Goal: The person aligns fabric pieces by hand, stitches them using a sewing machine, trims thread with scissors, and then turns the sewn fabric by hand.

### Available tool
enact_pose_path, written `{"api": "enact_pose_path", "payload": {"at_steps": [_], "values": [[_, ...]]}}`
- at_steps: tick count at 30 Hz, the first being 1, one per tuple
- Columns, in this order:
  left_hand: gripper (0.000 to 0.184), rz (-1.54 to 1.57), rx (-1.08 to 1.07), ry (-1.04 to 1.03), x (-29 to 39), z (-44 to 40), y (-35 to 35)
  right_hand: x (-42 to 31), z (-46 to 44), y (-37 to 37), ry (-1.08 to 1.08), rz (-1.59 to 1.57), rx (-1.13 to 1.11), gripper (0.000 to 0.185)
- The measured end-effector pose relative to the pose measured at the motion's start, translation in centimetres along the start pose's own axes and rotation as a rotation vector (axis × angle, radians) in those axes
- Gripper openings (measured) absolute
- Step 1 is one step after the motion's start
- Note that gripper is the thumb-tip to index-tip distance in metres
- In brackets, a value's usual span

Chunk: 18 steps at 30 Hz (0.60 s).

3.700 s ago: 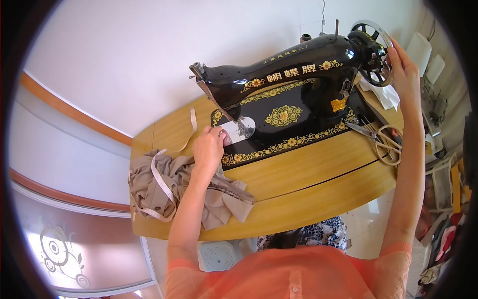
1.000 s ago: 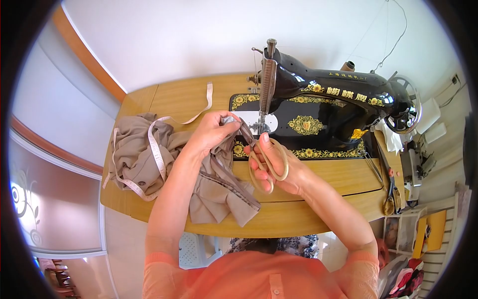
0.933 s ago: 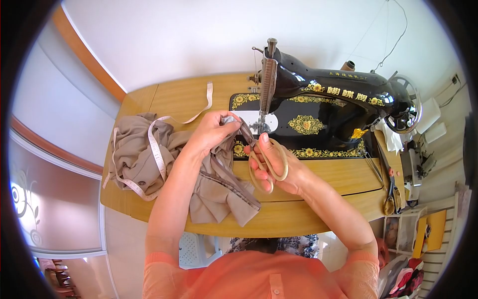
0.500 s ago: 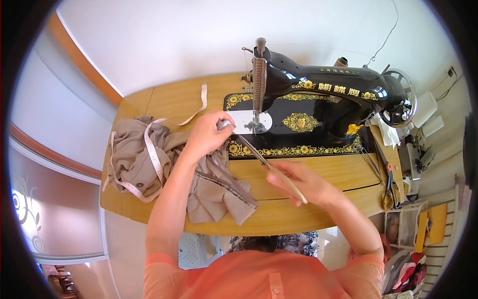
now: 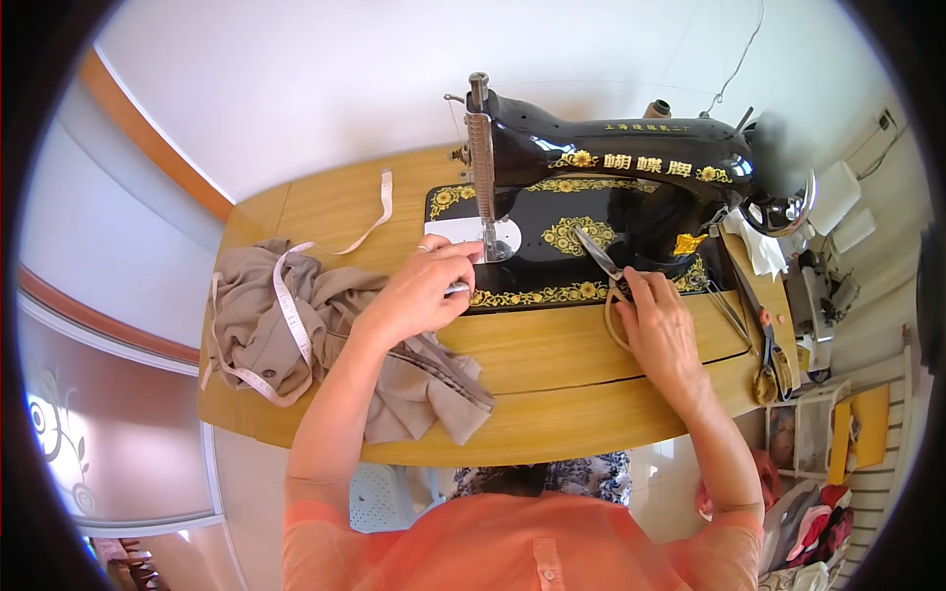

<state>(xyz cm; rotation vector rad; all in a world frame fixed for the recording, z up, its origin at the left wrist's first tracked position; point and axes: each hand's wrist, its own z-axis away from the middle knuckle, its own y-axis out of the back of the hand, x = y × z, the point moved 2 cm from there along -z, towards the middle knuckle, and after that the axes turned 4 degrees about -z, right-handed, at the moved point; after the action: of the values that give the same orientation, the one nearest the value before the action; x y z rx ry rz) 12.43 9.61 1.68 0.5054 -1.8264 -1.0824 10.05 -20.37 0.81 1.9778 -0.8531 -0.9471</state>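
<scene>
My left hand (image 5: 426,286) is beside the needle area of a black sewing machine (image 5: 631,148). Its index finger reaches over the silvery needle plate (image 5: 448,231), while the other fingers curl around a small shiny piece (image 5: 456,288), too hidden to name. Over the machine's bed, my right hand (image 5: 662,320) grips a pair of scissors (image 5: 601,258) by pale handles, blades pointing away toward the gold flower pattern. Left of my left hand, brown-grey cloth (image 5: 335,286) lies bunched on the wooden table (image 5: 552,419), with a measuring tape (image 5: 293,300) draped across it.
At the right table edge lie another pair of scissors (image 5: 765,379) and thin metal tweezers (image 5: 729,317). A dark thread spool (image 5: 658,108) stands behind the machine arm. The handwheel (image 5: 788,187) is at the right end, partly blurred.
My right hand has moved right with the scissors, turning the blades away from me over the machine bed. My left hand has shifted slightly down, its index finger now extended toward the needle.
</scene>
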Motion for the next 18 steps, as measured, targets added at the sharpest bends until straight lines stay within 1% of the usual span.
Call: {"api": "enact_pose_path", "payload": {"at_steps": [3,6,9,12,15,16,18], "values": [[0.009,0.013,0.036,0.032,-0.9,0.1,0.5,0.0,0.3,0.0,-0.015,0.102,0.022,0.042],[0.011,-0.004,0.052,0.044,-1.6,0.0,0.7,-1.5,-0.4,1.2,0.151,0.090,0.038,0.042],[0.010,-0.023,0.024,0.094,-1.3,0.0,0.5,-3.4,-0.5,-0.3,0.247,-0.260,-0.146,0.045],[0.008,-0.058,-0.015,0.140,-1.5,-0.1,0.5,-5.3,-0.4,-2.4,0.305,-0.235,-0.280,0.051],[0.013,-0.065,0.106,0.056,-1.9,0.0,0.4,-6.8,1.4,-1.9,0.481,-0.361,-0.592,0.062],[0.012,-0.032,0.117,0.060,-2.1,0.0,0.6,-7.3,1.6,-0.3,0.588,-0.573,-0.610,0.046],[0.012,0.042,0.142,0.065,-2.5,-0.1,1.2,-6.2,0.6,2.7,0.097,-0.904,-1.239,0.035]]}}
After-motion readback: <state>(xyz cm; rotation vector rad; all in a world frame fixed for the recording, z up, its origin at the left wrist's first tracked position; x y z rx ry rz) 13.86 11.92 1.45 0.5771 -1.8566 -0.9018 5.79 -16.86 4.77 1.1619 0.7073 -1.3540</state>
